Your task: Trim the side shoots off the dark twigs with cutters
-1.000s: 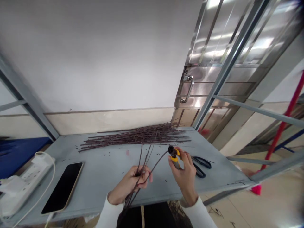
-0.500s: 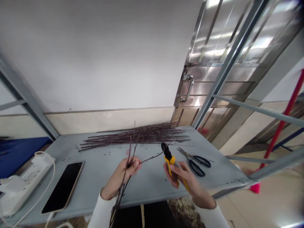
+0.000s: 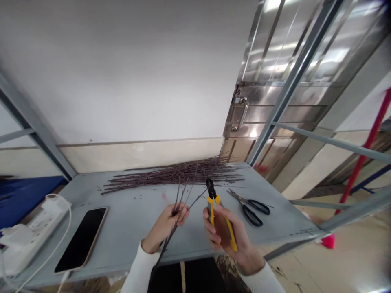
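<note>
My left hand (image 3: 171,221) is closed around several thin dark twigs (image 3: 168,240), whose tips fan out above the fist while the lower ends run down toward my lap. In my right hand (image 3: 229,234) are yellow-and-black cutting pliers (image 3: 211,199), their handles spread apart in the palm. The black jaws point up and stand at the end of one twig that slants right from my left hand; whether they touch it I cannot tell. Behind both hands lies a long pile of dark twigs (image 3: 174,173) on the grey table (image 3: 128,228).
Scissors (image 3: 250,207) with dark handles lie right of the pliers. On the left are a phone (image 3: 81,240) with a cable and a white power strip (image 3: 36,228) with plugs. Small twig bits are scattered before the pile. Grey metal posts (image 3: 293,81) frame the table.
My left hand has moved right with the twigs, closer to the pliers. My right hand has shifted slightly left and turned, and the plier handles are now spread wider.
</note>
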`<state>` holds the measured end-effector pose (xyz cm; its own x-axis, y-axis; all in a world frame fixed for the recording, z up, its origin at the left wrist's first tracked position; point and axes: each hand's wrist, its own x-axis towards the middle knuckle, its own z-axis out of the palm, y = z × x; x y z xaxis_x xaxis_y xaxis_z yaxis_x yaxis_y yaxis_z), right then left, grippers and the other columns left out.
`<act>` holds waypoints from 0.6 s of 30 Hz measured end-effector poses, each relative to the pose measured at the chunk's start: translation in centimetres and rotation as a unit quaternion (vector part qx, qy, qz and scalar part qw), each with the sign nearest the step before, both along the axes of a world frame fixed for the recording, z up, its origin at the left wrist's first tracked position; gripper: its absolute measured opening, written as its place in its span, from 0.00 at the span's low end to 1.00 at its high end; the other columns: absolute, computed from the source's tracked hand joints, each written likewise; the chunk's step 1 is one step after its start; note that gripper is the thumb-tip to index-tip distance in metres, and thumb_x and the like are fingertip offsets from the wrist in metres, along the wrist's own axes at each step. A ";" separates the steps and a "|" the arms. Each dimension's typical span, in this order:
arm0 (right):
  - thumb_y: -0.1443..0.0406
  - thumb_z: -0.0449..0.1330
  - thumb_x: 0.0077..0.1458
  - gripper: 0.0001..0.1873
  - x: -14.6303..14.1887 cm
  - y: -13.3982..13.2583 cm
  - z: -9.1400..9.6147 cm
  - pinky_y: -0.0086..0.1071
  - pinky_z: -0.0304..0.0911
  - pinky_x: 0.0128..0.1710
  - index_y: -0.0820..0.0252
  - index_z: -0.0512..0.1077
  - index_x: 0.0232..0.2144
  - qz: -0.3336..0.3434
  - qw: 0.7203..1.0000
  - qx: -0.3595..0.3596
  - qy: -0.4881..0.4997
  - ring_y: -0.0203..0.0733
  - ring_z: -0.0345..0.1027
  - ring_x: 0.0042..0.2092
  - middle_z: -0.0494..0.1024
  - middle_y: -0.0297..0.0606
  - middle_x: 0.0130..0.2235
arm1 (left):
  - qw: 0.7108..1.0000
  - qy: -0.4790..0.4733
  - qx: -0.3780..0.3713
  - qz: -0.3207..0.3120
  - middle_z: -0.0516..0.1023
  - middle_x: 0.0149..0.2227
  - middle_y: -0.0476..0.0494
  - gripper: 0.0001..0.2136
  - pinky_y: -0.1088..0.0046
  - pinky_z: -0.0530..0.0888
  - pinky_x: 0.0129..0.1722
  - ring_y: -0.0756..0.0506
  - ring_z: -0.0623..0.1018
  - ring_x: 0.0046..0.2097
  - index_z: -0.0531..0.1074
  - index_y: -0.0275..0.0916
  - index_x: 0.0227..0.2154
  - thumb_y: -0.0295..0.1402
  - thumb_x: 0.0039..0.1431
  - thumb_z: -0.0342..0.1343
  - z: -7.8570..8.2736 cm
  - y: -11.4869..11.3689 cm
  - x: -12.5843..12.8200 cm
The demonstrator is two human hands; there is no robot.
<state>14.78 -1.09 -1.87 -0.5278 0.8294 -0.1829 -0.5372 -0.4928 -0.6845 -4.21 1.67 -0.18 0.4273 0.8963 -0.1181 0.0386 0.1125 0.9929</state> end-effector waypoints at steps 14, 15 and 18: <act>0.60 0.60 0.47 0.13 5.4 5.9 -3.8 0.33 0.60 0.32 0.58 0.69 0.37 -0.457 0.321 0.491 -0.668 0.44 0.67 0.32 0.72 0.40 0.31 | 0.998 0.006 -0.061 0.018 0.53 0.16 0.62 0.20 0.75 0.41 0.17 0.57 0.44 0.17 0.61 0.39 0.25 0.52 0.49 0.57 0.4 -0.8 -0.2; 0.60 0.60 0.47 0.13 5.9 6.2 -3.8 0.33 0.61 0.33 0.58 0.70 0.36 -0.453 0.287 0.497 -0.682 0.44 0.67 0.32 0.73 0.40 0.30 | 0.998 0.011 -0.054 0.015 0.54 0.16 0.61 0.20 0.75 0.42 0.16 0.57 0.45 0.17 0.62 0.39 0.26 0.53 0.49 0.56 0.3 -0.7 -0.2; 0.62 0.59 0.46 0.10 6.4 6.6 -3.6 0.32 0.60 0.32 0.57 0.69 0.34 -0.423 0.280 0.495 -0.705 0.44 0.67 0.31 0.73 0.39 0.29 | 0.999 0.017 -0.020 0.028 0.57 0.16 0.60 0.20 0.76 0.44 0.16 0.57 0.48 0.16 0.66 0.37 0.28 0.52 0.50 0.56 -0.2 -0.4 -0.3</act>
